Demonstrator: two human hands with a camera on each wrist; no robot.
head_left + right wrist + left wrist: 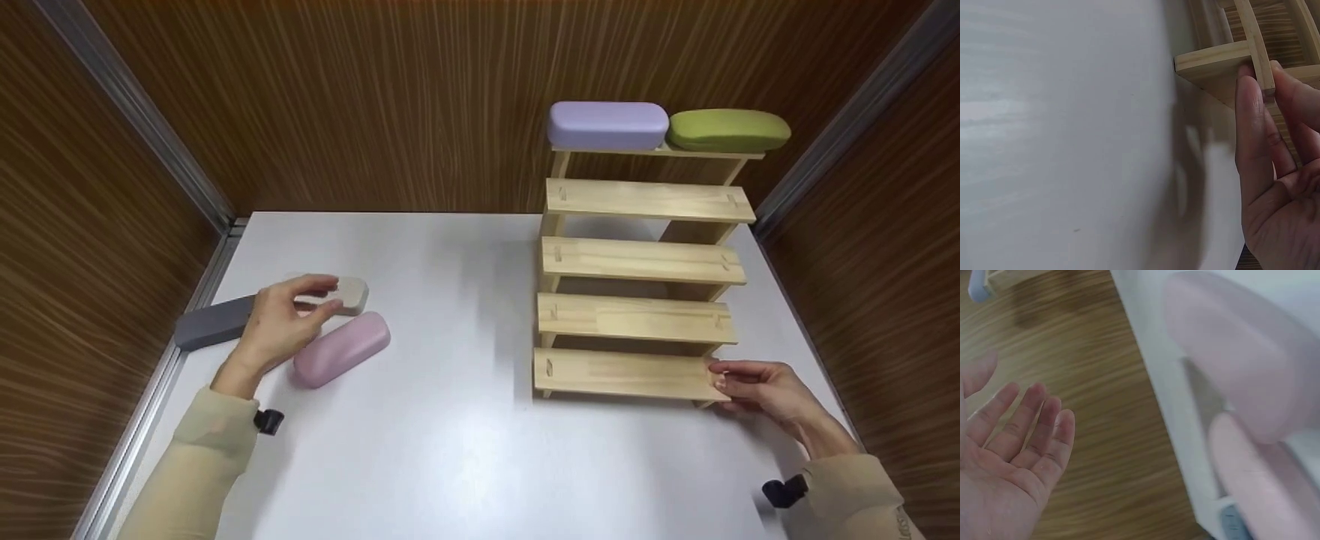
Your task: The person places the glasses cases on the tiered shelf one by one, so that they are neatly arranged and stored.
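My left hand (pixel 283 322) hovers over a loose group of glasses cases, its fingers apart and only gently bent. In the left wrist view its palm faces up with nothing in it. Around it lie a pink glasses case (pixel 346 349), a pale beige case (pixel 354 294) and a dark grey case (pixel 214 322), partly covered by the hand. A second pale pinkish shape (pixel 1264 478) shows blurred in the left wrist view. My right hand (pixel 776 401) pinches the right end of the lowest board of a wooden stepped rack (pixel 637 262), thumb and fingers on either side.
On the rack's top step sit a lavender glasses case (pixel 607 126) and a green glasses case (pixel 727 130), side by side. Wood-grain panels (pixel 390 105) enclose the white table (pixel 442 420) at the back and both sides.
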